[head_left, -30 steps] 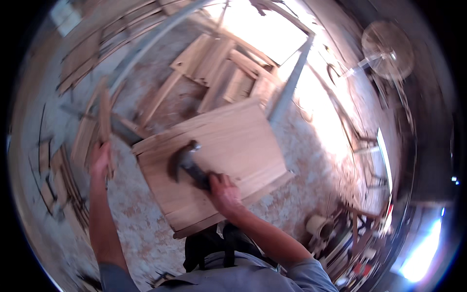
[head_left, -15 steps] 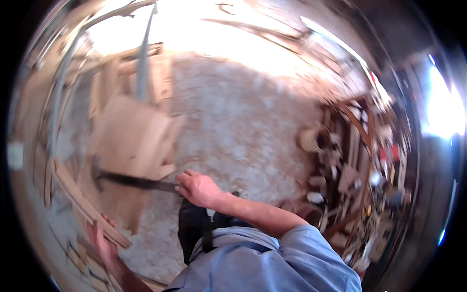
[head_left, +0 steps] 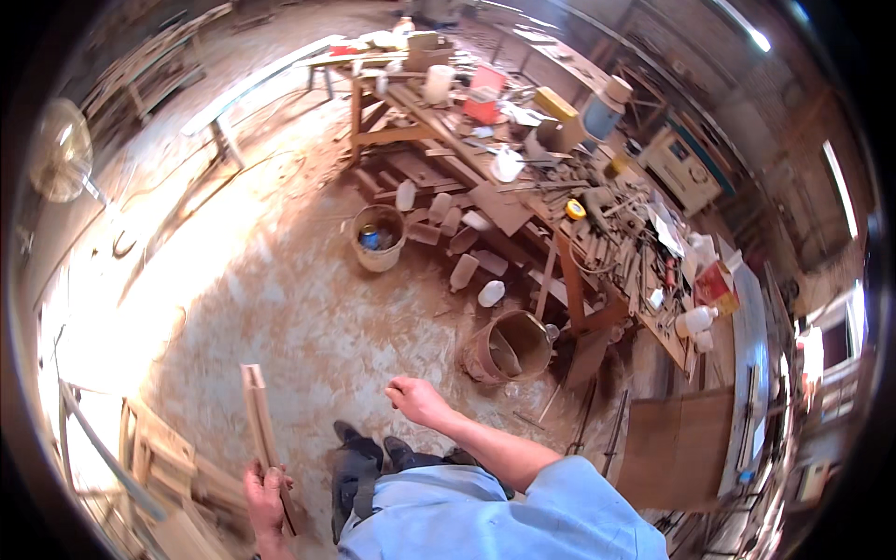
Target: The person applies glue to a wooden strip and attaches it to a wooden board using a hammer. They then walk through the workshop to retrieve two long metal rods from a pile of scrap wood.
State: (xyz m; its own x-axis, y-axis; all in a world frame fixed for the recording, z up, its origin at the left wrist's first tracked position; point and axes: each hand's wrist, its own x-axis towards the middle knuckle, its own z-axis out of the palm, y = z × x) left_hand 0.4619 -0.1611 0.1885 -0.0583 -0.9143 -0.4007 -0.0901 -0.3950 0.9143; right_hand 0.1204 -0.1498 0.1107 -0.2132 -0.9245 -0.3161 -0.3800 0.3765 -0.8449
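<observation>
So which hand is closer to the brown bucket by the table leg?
Right. The right hand is left of the brown bucket and lower in the picture; the left hand, gripping wood strips, is farther left and lower.

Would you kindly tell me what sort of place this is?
Probably a woodworking shop: the left hand holds narrow lumber, more wooden pieces stand nearby, and a wooden workbench is cluttered with containers and scraps.
</observation>
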